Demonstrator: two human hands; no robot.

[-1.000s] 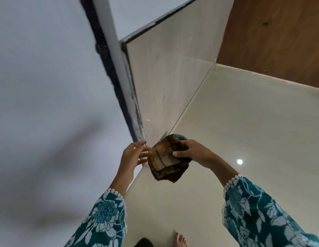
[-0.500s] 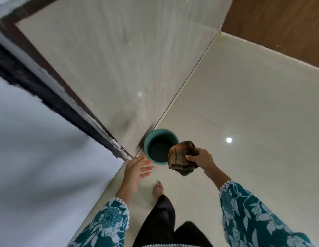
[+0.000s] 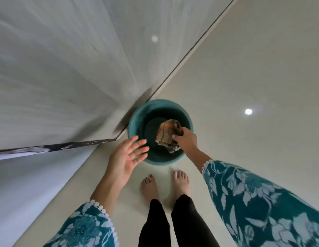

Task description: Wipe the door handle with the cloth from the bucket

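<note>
A teal bucket (image 3: 135, 122) stands on the pale floor against the foot of the wall. My right hand (image 3: 186, 139) grips a bunched brown striped cloth (image 3: 166, 133) over the bucket's opening, just inside its rim. My left hand (image 3: 127, 155) hovers beside the bucket's near-left rim, palm up, fingers spread, holding nothing. No door handle is in view.
A pale wall panel (image 3: 75, 68) fills the upper left, ending in a dark bottom edge (image 3: 57, 146). Glossy cream floor tiles (image 3: 253, 68) spread to the right. My two bare feet (image 3: 164, 182) stand right behind the bucket.
The view has swung down from the door edge to the floor. My right hand carried the cloth down over the bucket's mouth. The left hand came off the door and lowered beside the bucket.
</note>
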